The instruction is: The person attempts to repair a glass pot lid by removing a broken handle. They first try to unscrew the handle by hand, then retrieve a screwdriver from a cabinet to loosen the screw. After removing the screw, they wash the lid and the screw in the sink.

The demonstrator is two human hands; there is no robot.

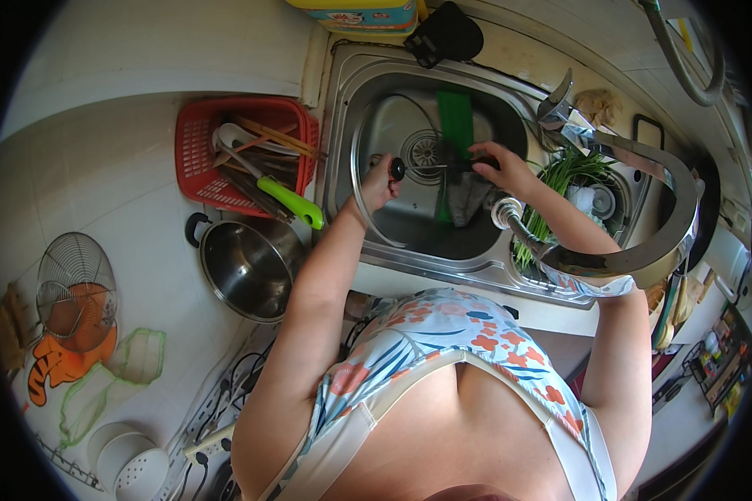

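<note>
My left hand point(380, 179) is closed on a black handle point(396, 169) over the left of the steel sink point(351, 100). A thin metal shaft runs rightward from it toward my right hand point(497, 167), whose fingers are curled on a dark part I cannot make out clearly. Below that hand lie a green strip point(454, 117) and a crumpled grey-black item point(464, 200), unclear in detail. A thin curved rim or wire arcs round the left hand inside the basin.
A red basket point(194, 146) of utensils and a steel pot point(251, 271) sit left. Greens point(551, 192) fill the right basin, beneath a curved faucet point(677, 184). A yellow container point(351, 15) and black object point(443, 35) are behind. A wire strainer point(75, 275) lies far left.
</note>
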